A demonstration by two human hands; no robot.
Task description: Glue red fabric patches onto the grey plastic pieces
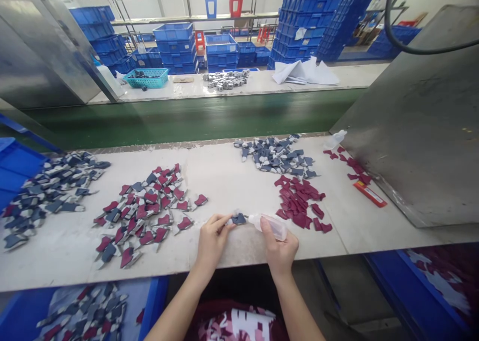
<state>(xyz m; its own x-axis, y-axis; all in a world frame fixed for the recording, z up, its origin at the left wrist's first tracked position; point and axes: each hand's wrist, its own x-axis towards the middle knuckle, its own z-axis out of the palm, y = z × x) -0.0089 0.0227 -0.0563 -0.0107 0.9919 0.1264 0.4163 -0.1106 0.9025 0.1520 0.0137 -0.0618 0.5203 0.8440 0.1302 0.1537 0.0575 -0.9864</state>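
My left hand (214,236) pinches a small dark blue and grey part (238,218) above the pale worktop (239,246). In my right hand (281,246) is a translucent squeeze bottle (275,227), its thin nozzle pointing left at the part. Left of my hands lies a pile of grey parts with maroon faces (149,206). Loose maroon pieces (299,201) are heaped just beyond my right hand, and blue and grey parts (277,155) lie behind them.
More blue-grey parts (56,181) lie far left beside a blue bin (17,166). A red packet (369,194) rests near the metal panel (422,131) at right. Beyond the green strip (209,114), a shelf holds a teal basket (146,78) and grey parts (226,80).
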